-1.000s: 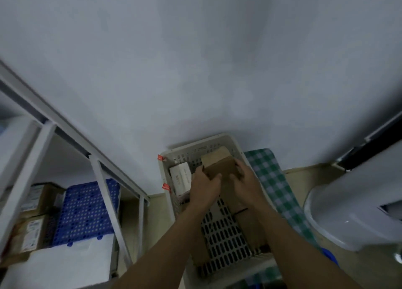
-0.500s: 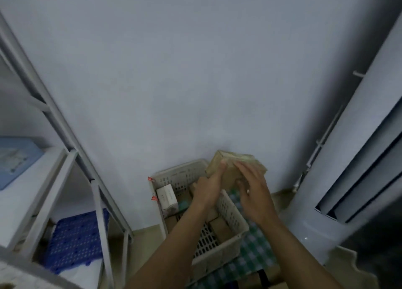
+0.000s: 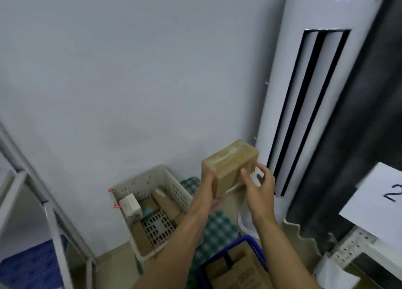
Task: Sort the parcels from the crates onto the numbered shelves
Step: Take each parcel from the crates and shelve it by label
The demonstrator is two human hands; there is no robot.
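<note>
The parcel (image 3: 228,169) has risen clear of the white crate (image 3: 139,182) to centre right. The left hand (image 3: 208,193) grips its lower corner, and the right hand (image 3: 258,190) is spread beside it (contact unclear). The white crate holds boxes (image 3: 130,206); the blue crate (image 3: 243,237), a carton (image 3: 235,267).

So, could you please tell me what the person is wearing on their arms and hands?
Nothing worn shows. The left forearm and right forearm are bare to the bottom edge of the picture, with no sleeve or cuff in view. The left hand and the right hand have no gloves, and no watch, band or ring is visible on the wrists or fingers, though the picture is blurred.
</note>
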